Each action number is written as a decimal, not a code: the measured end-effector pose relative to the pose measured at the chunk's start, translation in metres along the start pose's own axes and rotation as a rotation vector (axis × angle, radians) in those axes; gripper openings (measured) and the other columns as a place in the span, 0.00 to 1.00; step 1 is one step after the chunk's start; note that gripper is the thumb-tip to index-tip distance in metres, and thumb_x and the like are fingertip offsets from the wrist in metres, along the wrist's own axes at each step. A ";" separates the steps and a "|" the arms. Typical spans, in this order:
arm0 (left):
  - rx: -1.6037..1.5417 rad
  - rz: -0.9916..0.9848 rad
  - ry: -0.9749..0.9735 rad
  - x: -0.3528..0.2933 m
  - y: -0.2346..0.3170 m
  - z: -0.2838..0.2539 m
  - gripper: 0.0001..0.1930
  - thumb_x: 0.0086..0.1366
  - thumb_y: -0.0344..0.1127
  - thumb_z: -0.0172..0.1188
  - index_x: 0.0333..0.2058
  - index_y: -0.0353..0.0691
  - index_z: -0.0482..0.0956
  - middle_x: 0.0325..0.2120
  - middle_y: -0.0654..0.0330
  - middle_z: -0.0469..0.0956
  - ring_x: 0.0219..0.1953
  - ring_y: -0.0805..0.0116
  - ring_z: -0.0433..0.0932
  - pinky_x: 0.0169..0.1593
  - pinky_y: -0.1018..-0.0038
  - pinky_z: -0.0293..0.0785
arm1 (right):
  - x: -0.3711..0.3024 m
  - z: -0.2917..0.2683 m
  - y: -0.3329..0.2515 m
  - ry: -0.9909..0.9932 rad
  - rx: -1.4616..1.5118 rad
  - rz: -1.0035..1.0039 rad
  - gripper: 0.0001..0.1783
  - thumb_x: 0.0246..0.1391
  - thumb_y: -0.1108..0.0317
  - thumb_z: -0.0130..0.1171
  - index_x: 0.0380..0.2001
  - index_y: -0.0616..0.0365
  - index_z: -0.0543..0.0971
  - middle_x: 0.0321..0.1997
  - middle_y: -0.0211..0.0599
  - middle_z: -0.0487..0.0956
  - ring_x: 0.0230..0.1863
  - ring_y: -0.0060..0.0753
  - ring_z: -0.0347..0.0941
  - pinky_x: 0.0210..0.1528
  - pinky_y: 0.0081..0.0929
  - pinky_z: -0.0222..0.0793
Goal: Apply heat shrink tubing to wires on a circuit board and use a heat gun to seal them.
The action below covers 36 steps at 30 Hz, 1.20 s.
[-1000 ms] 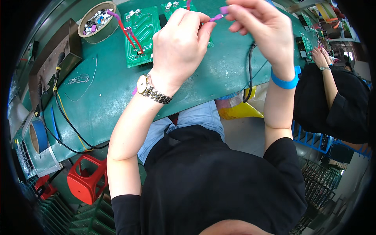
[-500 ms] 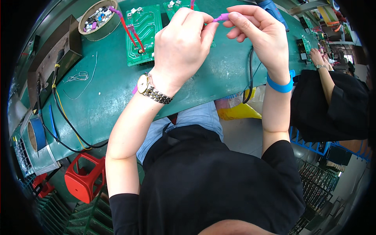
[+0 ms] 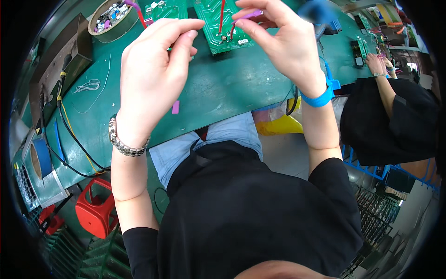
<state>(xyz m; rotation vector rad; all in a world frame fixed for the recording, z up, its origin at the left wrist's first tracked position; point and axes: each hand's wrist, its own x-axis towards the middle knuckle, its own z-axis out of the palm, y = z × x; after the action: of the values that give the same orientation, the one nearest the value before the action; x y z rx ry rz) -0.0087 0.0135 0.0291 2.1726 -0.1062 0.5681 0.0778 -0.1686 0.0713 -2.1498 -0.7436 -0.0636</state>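
My right hand [image 3: 283, 46] pinches a purple sleeve [image 3: 253, 14] between thumb and fingers, above the right-hand green circuit board [image 3: 211, 21]. A short red wire [image 3: 232, 30] rises from that board toward the sleeve, and a taller red wire [image 3: 222, 16] stands beside it. My left hand [image 3: 153, 69] is off to the left, in front of another green circuit board [image 3: 179, 10], partly covering it. Its thumb and index fingertips are close together, with nothing visible between them. Behind this hand a red wire with a purple end [image 3: 131, 3] sticks up.
A round tub of small parts [image 3: 114, 28] stands at the back left, beside a dark metal tray [image 3: 58, 65] with black cables. On the green table [image 3: 218, 97] lie a loose purple piece [image 3: 175, 107], thin wire [image 3: 88, 85] and blue tape [image 3: 42, 158]. At right, another person's hand [image 3: 375, 64] works.
My hands have drawn apart: the left moved left and down, the right shifted left with the purple sleeve. The right-hand board and the loose purple piece are now better uncovered.
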 end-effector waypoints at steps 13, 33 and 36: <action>-0.273 -0.023 0.015 -0.004 0.020 0.001 0.08 0.66 0.24 0.54 0.43 0.32 0.77 0.37 0.57 0.81 0.37 0.74 0.79 0.41 0.79 0.75 | 0.001 0.013 0.062 -0.197 0.329 -0.079 0.11 0.49 0.65 0.67 0.34 0.59 0.80 0.32 0.36 0.82 0.35 0.25 0.79 0.39 0.27 0.75; -0.306 0.080 0.348 0.037 0.015 0.019 0.06 0.63 0.25 0.58 0.39 0.34 0.80 0.33 0.56 0.82 0.33 0.69 0.82 0.39 0.76 0.77 | 0.009 -0.005 0.042 0.047 -0.056 -0.306 0.24 0.46 0.59 0.69 0.46 0.57 0.78 0.46 0.35 0.79 0.44 0.30 0.74 0.48 0.29 0.69; -0.203 0.174 0.474 0.045 -0.003 0.030 0.07 0.63 0.29 0.59 0.38 0.35 0.80 0.32 0.56 0.82 0.33 0.70 0.81 0.38 0.76 0.76 | 0.013 0.032 0.047 0.139 0.201 -0.163 0.19 0.49 0.59 0.65 0.44 0.53 0.81 0.41 0.37 0.81 0.42 0.33 0.76 0.44 0.28 0.72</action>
<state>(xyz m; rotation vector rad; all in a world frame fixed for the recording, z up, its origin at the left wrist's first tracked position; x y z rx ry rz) 0.0430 -0.0028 0.0307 1.7924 -0.0914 1.1064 0.1068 -0.1615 0.0213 -1.8714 -0.8073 -0.2132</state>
